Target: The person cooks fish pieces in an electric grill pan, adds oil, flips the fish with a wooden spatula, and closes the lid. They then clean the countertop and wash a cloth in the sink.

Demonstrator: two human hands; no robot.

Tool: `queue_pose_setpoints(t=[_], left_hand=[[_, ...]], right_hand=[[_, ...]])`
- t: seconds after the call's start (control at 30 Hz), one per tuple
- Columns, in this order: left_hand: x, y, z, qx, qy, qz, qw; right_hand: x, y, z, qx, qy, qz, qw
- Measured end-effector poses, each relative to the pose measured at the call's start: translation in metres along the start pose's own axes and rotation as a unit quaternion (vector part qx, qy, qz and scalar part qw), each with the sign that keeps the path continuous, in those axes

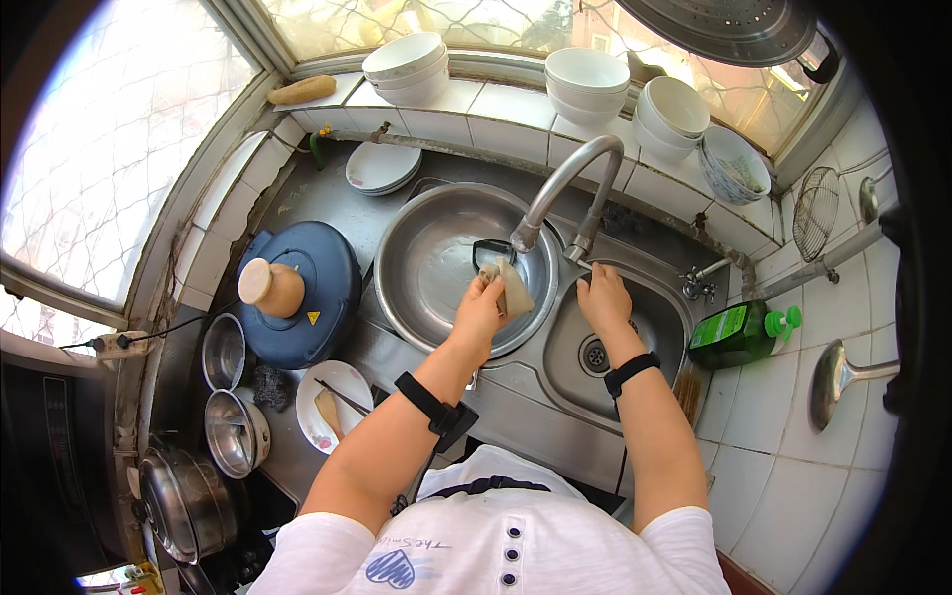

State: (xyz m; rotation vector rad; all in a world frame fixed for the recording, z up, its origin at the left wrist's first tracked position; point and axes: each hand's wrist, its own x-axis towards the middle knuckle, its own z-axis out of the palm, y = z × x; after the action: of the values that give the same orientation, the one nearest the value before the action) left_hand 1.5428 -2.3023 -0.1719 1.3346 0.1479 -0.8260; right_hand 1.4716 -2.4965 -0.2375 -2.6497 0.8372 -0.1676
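My left hand grips a folded beige cloth above the right part of a large stainless steel basin. Behind the cloth, a dark-rimmed object lies in the basin; what it is I cannot tell. The curved metal faucet has its spout over the basin's right side. My right hand is at the faucet's lever, its fingertips touching it, over the sink bowl with its drain. Whether water runs is not plain.
White bowls stand stacked on the tiled ledge, with small plates below. Left are a blue lid, metal bowls, a plate with a wooden spatula, and a lidded pot. A green soap bottle stands right of the sink.
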Motion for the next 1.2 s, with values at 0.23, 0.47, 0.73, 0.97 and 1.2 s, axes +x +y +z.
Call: queue_pose_setpoints(t=[0.23,0.47,0.73,0.97,1.2], left_hand=[[0.005,0.004,0.01,0.006,-0.003,0.008,1.0],[0.013,-0.005,0.01,-0.011,-0.025,0.012,1.0],[0.022,-0.009,-0.012,-0.035,0.057,-0.018,0.998],[0.031,-0.015,-0.01,-0.079,0.075,-0.099,0.989],[0.046,-0.026,-0.009,-0.152,-0.055,-0.052,0.986]], right_hand=[[-0.021,-0.024,-0.017,0.081,0.051,-0.071,0.993],[-0.038,-0.082,-0.009,0.634,-0.182,0.078,0.748],[-0.034,-0.083,-0.002,0.696,-0.117,0.197,0.68],[-0.04,-0.101,-0.026,0.839,-0.144,0.159,0.5],[-0.061,-0.108,0.002,0.714,-0.103,0.119,0.683]])
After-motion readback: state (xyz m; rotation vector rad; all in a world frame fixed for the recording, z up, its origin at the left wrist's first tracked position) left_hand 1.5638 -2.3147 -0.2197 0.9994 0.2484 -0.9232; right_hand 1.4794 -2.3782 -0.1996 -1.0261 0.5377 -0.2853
